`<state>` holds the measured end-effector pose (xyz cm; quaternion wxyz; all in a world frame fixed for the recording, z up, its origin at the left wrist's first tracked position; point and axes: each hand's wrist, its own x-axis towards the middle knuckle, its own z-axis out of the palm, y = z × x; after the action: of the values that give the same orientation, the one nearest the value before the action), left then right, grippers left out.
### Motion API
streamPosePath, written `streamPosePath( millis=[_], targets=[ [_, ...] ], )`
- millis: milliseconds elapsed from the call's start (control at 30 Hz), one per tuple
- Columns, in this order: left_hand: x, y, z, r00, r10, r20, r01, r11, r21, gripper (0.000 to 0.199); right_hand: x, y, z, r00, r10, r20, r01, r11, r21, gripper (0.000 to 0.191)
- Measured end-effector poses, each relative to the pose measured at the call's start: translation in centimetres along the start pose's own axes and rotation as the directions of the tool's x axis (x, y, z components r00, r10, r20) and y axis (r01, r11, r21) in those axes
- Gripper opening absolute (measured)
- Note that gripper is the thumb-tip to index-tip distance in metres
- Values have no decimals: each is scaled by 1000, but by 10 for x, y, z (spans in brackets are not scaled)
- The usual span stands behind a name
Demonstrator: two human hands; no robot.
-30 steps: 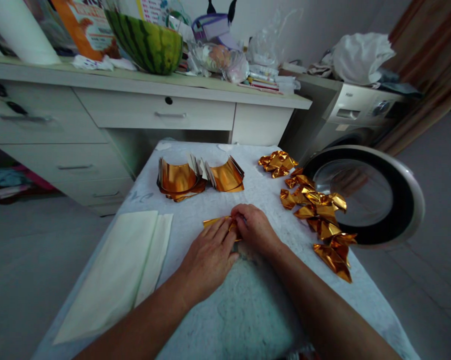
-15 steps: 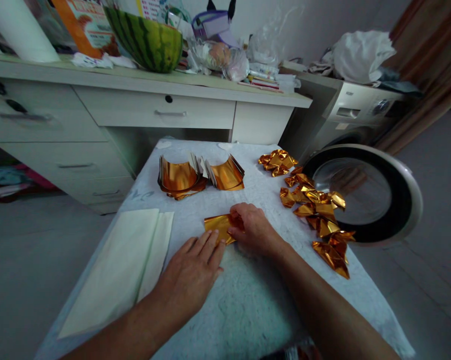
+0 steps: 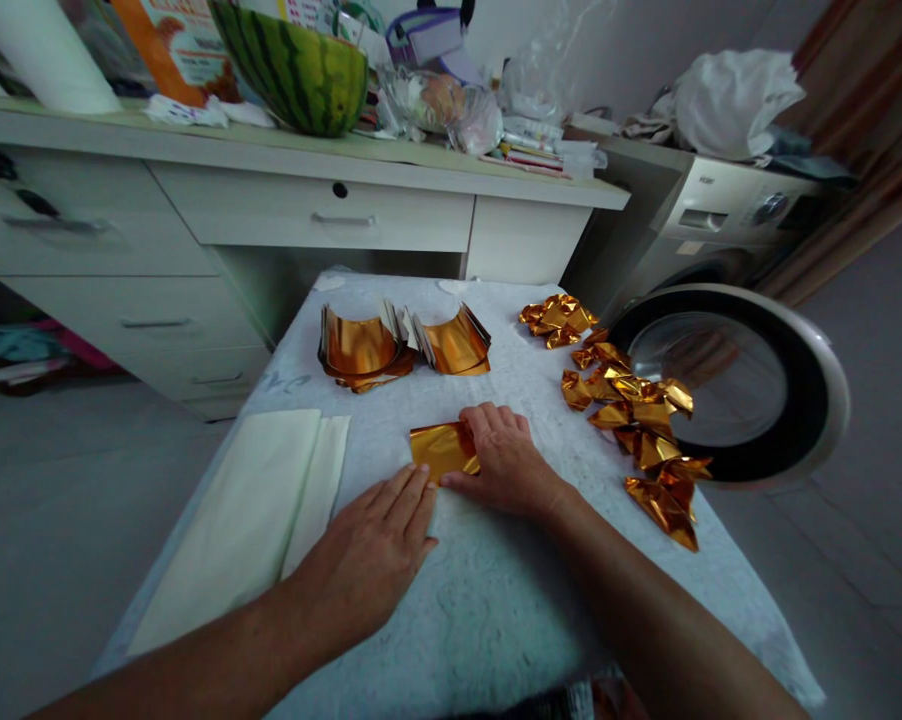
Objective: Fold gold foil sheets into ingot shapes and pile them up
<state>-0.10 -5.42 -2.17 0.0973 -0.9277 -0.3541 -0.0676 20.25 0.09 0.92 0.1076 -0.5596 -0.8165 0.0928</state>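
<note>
Nearest, two hands lie apart, fingers extended: the left hand (image 3: 374, 545) touches the lower-left corner of one gold sheet (image 3: 443, 448) on the tablecloth (image 3: 458, 610); the right hand (image 3: 505, 458) covers its right end. Rightward lie folded gold pieces (image 3: 652, 418), too overlapped to count; beyond, two curved stacks (image 3: 359, 346).

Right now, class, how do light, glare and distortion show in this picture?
Head view: dim, bluish light; soft sheen on the gold foil sheet, sharper glints on the folded foil; shadow beside the right forearm; white roll leaning, probably wide-angle distortion.
</note>
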Motion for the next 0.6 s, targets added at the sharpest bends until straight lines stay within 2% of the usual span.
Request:
streamPosePath(
  millis=[100, 300, 467, 600],
  targets=[
    [1, 1, 0, 1000, -1, 29, 2, 999, -35, 39, 2, 9, -3, 999, -16, 49, 12, 997, 73, 56],
    [3, -1, -2, 995, 49, 83, -51, 998, 27, 40, 3, 34, -11, 985, -103, 140, 64, 964, 256, 58],
    [0, -1, 3, 1000, 12, 21, -11, 998, -59, 40, 2, 39, -22, 979, -81, 186, 34, 970, 240, 55],
    [0, -2, 1, 998, -2, 63, 7, 996, -91, 38, 1, 42, -25, 974, -115, 198, 65, 968, 243, 52]
  ],
)
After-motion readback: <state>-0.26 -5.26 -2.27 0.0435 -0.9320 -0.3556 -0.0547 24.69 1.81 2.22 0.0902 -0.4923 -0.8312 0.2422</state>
